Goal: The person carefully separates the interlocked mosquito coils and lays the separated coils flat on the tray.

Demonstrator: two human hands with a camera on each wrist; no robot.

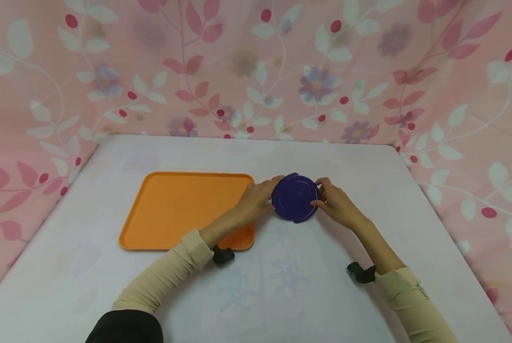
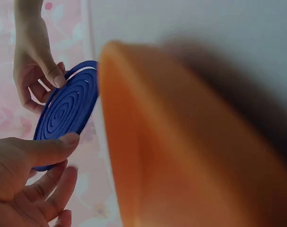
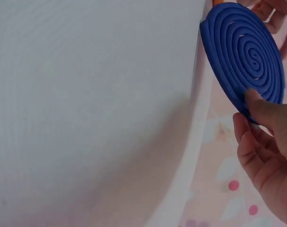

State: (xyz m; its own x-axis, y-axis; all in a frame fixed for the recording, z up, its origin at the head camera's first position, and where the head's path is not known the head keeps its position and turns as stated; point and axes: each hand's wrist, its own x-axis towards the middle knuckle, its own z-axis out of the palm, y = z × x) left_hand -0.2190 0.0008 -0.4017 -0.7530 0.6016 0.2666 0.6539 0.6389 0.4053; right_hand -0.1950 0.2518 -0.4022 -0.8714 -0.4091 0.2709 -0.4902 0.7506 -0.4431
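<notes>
Both hands hold a dark blue spiral mosquito coil (image 1: 296, 197), a flat disc of closely wound rings, just right of an orange tray (image 1: 183, 205). My left hand (image 1: 256, 197) pinches its left edge. In the left wrist view the thumb lies on the coil's face (image 2: 60, 111) and the other fingers bend behind it. On the opposite edge my right hand (image 1: 336, 204) pinches the rim; the right wrist view shows its thumb on the face of the coil (image 3: 252, 56), fingers behind. The disc is tilted and looks raised off the table.
The orange tray lies flat on a white-covered table (image 1: 256, 305), its right end partly under the left forearm. Pink floral cloth (image 1: 247, 66) stands behind the table and along both sides. A black wrist device (image 1: 361, 273) sits at each wrist.
</notes>
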